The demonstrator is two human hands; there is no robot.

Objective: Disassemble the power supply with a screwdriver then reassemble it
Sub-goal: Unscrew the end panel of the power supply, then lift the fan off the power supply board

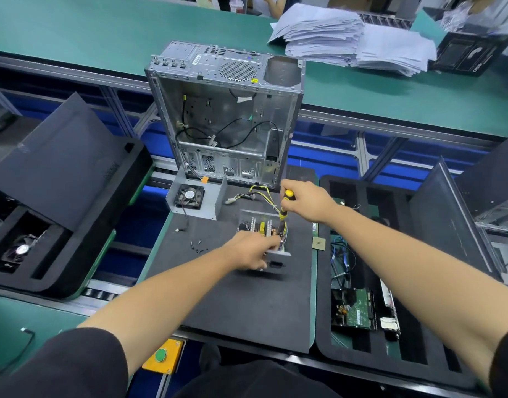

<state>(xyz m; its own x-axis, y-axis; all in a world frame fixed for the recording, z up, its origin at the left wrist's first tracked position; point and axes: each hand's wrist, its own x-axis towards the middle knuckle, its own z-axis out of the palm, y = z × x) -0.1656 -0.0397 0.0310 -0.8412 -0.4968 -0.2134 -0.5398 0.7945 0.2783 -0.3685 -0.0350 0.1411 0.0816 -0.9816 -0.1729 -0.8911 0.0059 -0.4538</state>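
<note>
The opened power supply (261, 225) lies on the black mat (232, 305), its circuit board bare and its yellow and black wires (261, 193) trailing toward the case. My left hand (251, 249) grips its near metal edge. My right hand (307, 201) holds a yellow and black screwdriver (285, 206) upright, tip down inside the supply at its right side. The removed metal cover with the fan (191, 196) lies to the left. A few small screws (198, 247) rest on the mat left of the supply.
An empty grey computer case (227, 116) stands open behind the mat. A black foam tray (361, 297) on the right holds a hard drive and cables. Another foam tray with a dark panel (60, 173) sits left. Paper stacks (347, 38) lie on the far green bench.
</note>
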